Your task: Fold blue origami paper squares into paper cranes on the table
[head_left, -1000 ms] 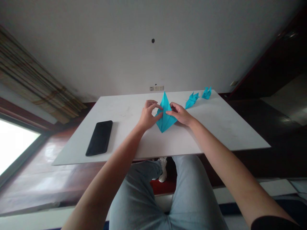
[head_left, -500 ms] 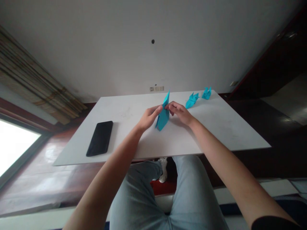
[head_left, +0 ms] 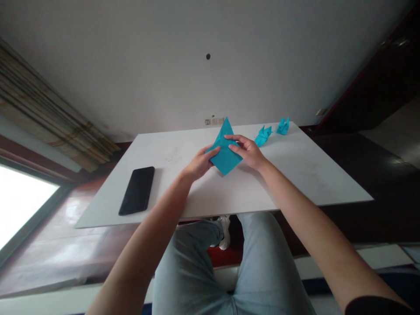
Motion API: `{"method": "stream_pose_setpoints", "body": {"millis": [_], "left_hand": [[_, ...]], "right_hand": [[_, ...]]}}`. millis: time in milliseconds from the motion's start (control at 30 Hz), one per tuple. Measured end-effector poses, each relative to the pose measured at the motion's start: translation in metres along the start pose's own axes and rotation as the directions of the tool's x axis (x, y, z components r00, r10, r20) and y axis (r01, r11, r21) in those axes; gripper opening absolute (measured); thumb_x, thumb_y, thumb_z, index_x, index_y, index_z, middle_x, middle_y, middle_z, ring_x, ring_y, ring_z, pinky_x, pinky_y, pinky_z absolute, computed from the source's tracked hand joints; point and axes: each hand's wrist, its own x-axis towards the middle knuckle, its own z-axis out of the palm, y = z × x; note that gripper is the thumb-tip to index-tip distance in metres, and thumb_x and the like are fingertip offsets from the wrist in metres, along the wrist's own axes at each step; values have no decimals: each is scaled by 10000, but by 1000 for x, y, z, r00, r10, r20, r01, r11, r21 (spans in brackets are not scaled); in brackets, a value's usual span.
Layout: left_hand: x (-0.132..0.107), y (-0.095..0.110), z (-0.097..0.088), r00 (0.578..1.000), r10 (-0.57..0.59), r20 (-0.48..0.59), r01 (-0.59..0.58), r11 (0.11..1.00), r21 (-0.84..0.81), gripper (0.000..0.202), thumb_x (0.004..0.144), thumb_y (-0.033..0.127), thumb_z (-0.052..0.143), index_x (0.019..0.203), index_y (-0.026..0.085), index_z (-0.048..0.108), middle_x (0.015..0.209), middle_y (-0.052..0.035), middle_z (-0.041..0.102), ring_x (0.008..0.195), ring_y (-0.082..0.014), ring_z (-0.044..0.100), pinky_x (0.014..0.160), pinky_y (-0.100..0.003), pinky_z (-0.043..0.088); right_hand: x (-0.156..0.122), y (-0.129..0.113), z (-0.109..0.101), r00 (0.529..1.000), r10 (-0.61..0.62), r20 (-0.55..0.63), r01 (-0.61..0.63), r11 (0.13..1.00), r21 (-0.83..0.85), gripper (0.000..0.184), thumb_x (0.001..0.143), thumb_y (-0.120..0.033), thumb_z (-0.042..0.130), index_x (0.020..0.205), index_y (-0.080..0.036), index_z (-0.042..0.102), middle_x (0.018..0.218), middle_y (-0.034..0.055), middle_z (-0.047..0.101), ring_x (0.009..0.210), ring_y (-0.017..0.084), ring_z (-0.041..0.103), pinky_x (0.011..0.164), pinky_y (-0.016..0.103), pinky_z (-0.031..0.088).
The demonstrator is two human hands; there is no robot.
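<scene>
A sheet of blue folded paper [head_left: 225,161], kite-shaped with a point at the top, is held up over the table with its broad face toward me. At its left edge my left hand [head_left: 199,162] grips it, thumb on the front and the other fingers behind. My right hand [head_left: 249,152] pinches the right side, with thumb and index finger lying on the front face. The paper's rear side is hidden from view.
Two blue origami figures, a nearer one [head_left: 263,136] and a farther one [head_left: 282,126], stand at the back right of the white table [head_left: 315,175]. A black phone-like tablet [head_left: 137,190] lies at the left. Wall sockets [head_left: 214,121] sit behind the table's far edge.
The blue paper has turned from nearly edge-on to face me and looks wider. My right hand has moved from beside it onto its right front face.
</scene>
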Motion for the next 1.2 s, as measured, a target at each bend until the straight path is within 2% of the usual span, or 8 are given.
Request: {"method": "stream_pose_setpoints", "body": {"millis": [133,333,433,567,667,800,1000,1200], "left_hand": [[0,0,-8,995,-99,-33,100,994,54,581,843,662,960,1106,160,835,1045,-129,869,933,-250,812,845,-359,680],[0,-7,-22,977,-94,-192,148,946,290,567,861,355,960,1365,187,762,1192,-132,835,859,-199,773,772,-350,653],[0,-11,-25,971,122,-206,46,749,660,582,764,254,975,1312,197,788,1315,-139,780,910,-213,758,882,-423,666],[-4,-9,-25,973,216,81,-181,492,851,456,838,274,899,1288,257,833,1399,-131,785,1298,-338,751,1227,-575,548],[-10,-2,-20,969,91,231,-247,470,848,601,852,444,946,1420,317,799,1488,-119,787,1464,-409,687,1357,-672,381],[-14,3,-16,962,26,272,-250,488,836,918,687,627,1051,1507,333,762,1595,-136,737,1536,-468,627,1383,-673,334],[-8,-7,-24,974,130,183,-222,435,873,377,1057,521,713,1336,308,852,1470,-115,819,1449,-398,711,1352,-633,360],[-5,-13,-31,982,137,128,-171,369,914,453,930,450,828,1373,358,846,1464,-104,815,1422,-447,706,1284,-660,396]], "right_hand": [[1,5,-3,997,68,31,-68,998,-3,553,909,-625,887,1354,-303,823,1194,71,845,971,255,741,856,408,644],[3,29,-12,997,25,78,0,952,-305,419,939,-467,855,1313,-278,864,1311,108,728,961,243,687,962,467,635],[3,40,-17,996,-2,88,48,851,-523,408,883,-350,920,1285,-289,892,1416,137,633,1233,334,670,1173,557,570],[3,42,-21,990,-43,132,119,751,-650,303,892,-328,934,1194,-321,922,1387,131,650,1359,398,611,1265,616,471],[2,36,-20,984,10,178,102,785,-611,218,968,-401,868,1162,-321,925,1199,104,743,1082,333,691,1087,534,547],[2,29,-20,991,46,125,22,867,-499,195,1000,-449,837,1093,-292,908,1103,86,814,955,295,710,952,441,549],[5,30,-26,994,92,53,-70,942,-330,175,1036,-411,738,988,-270,831,1130,71,851,1112,298,752,1048,432,574],[5,26,-24,983,156,97,-140,978,-155,189,914,-327,717,1066,-263,807,1199,63,841,1094,276,743,992,442,616]]}}
